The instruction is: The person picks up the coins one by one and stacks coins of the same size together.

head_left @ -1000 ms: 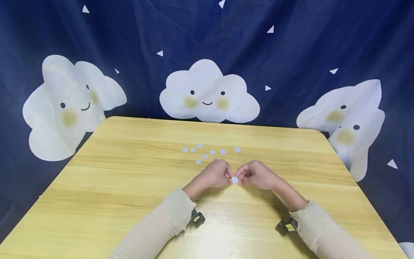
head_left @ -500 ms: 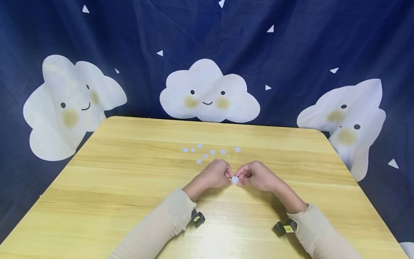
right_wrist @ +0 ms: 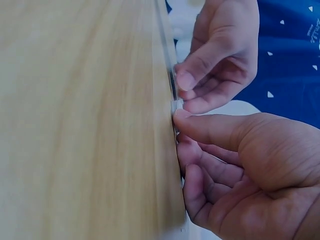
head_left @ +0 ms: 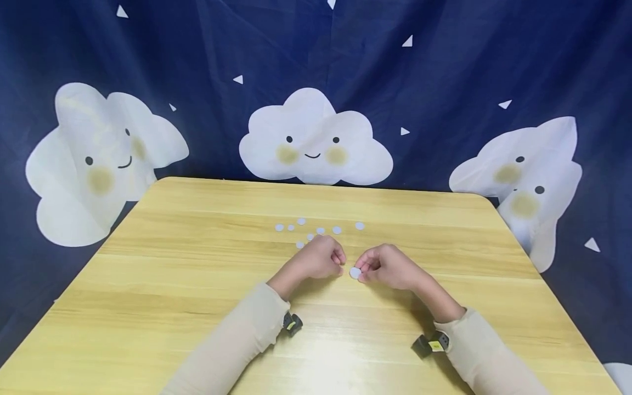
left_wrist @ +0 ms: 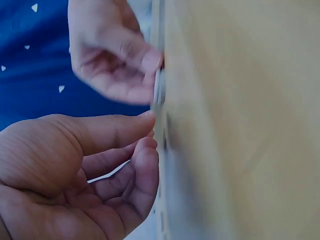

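Note:
In the head view my right hand (head_left: 390, 267) pinches a small stack of round white discs (head_left: 355, 272) between thumb and fingers, low over the wooden table (head_left: 197, 307). The stack's layered edge (right_wrist: 176, 106) shows at the thumb tip in the right wrist view. My left hand (head_left: 318, 257) is a short way to the left, apart from the stack. Its fingers are loosely bent with nothing between them, the thumb (left_wrist: 115, 132) close over the index finger in the left wrist view.
Beyond the hands, several white discs lie scattered flat on the table, among them a disc (head_left: 360, 225) at the right and a disc (head_left: 279, 227) at the left. A dark blue cloth (head_left: 217, 49) with printed clouds hangs behind the table's far edge.
My left hand has let go of the stack's left side and moved a little left. The right hand still holds the stack at nearly the same spot. The head view has shifted slightly.

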`<state>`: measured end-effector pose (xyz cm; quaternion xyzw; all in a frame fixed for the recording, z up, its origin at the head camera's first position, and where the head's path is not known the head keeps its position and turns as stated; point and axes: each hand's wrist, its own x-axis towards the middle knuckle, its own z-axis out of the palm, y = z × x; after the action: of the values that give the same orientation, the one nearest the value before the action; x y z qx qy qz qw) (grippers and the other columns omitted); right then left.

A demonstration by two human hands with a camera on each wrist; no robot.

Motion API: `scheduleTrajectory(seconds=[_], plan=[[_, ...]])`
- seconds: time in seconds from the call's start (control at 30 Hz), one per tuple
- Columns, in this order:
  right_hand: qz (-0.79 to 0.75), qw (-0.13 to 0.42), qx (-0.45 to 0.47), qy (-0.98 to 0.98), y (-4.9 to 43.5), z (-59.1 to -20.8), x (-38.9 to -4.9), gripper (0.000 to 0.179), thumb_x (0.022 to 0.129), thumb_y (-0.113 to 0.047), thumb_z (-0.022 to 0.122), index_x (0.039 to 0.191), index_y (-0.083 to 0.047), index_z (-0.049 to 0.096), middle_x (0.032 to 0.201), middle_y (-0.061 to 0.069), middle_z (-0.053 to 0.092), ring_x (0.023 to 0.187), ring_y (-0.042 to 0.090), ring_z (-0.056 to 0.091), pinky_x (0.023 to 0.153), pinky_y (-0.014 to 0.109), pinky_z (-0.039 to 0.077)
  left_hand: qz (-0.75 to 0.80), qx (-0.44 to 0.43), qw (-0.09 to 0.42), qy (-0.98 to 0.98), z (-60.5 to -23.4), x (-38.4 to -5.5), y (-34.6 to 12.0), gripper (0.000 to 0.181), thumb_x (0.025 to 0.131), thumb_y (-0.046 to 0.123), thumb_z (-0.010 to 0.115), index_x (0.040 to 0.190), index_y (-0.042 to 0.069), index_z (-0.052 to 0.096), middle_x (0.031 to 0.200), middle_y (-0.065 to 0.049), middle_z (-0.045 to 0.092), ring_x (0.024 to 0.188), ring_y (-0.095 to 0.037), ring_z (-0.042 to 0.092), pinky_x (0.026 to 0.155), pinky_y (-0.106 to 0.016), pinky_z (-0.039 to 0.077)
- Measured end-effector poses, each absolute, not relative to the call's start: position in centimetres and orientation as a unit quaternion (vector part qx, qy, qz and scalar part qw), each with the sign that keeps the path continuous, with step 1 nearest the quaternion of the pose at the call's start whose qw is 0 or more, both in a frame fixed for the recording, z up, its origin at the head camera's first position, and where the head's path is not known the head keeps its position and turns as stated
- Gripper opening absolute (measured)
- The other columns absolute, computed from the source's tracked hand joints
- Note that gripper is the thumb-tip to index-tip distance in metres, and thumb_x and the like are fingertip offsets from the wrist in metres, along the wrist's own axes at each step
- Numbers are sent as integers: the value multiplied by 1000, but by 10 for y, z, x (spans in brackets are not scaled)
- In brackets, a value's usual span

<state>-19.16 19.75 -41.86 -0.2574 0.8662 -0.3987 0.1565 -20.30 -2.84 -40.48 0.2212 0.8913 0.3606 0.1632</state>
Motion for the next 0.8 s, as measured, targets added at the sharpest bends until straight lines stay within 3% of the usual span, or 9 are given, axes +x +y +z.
scheduleTrajectory(seconds=[0.2,0.5,0.8], plan=[[-399,157,-252,867,196,-418,-190,14,85,-4,81,97,-6,75,84,-1,71,79,15,66,76,26,56,341,208,132,907,-395,-217,-41,11,86,3,79,97,4,77,81,1,67,74,-12,60,68,-24,52],[-396,150,-255,869,195,-419,-190,14,84,-2,81,96,-6,75,82,-2,70,77,14,65,74,26,56,290,209,87,930,-390,-248,-53,11,90,7,76,100,2,77,84,0,69,77,-14,61,84,-33,54],[-393,146,-258,870,196,-419,-191,13,85,-3,81,96,-7,75,81,-2,70,76,14,64,72,25,55,273,239,88,928,-397,-278,-44,16,93,8,74,108,2,75,95,-3,71,87,-14,62,87,-30,53]])
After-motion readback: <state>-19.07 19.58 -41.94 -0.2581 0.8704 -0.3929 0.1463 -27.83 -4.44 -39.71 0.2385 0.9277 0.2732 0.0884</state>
